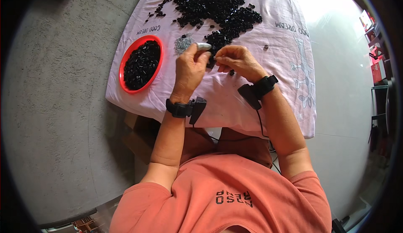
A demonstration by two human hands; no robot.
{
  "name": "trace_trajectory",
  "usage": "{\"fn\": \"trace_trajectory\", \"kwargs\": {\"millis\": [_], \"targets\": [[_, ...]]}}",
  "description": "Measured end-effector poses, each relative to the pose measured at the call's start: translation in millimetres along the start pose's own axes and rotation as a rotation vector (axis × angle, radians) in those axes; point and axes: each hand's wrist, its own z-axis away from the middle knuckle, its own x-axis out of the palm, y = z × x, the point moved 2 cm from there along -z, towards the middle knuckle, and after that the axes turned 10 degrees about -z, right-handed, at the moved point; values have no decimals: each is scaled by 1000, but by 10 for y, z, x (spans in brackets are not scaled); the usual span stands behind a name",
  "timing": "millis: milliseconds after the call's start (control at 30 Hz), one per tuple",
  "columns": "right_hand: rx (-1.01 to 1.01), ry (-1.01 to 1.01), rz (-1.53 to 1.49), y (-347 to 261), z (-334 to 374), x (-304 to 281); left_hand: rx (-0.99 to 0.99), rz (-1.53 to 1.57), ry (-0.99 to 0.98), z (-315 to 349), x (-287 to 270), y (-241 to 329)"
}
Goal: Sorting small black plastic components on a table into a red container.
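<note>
On the pink cloth [268,36] covering the table [348,65], I have both hands pinched together over small black plastic pieces. My left hand [189,67], a silvery cap on one fingertip, grips one piece; my right hand [237,61] closes on another, at the near edge of the big black pile [214,2]. A red bowl [124,63] to the left holds more pieces. I judge a loose pinch could drop a piece off the near table edge. The cloth carries dark lettering and a pale cartoon print; red boxes [375,44] stand at far right.
</note>
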Motion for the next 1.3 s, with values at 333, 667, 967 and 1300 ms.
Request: {"fn": "trace_trajectory", "kwargs": {"millis": [333,667,967,1300], "targets": [[-59,181,-221,-16,-12,-143,84,-400,-96,91,-17,-320],[-32,176,-251,-16,-5,-147,76,-508,-119,157,98,-350],[-35,175,-225,-14,-5,-113,121,-546,-97,194,133,-320],[-32,155,-169,-15,-6,-96,113,-562,-128,222,116,-334]]}}
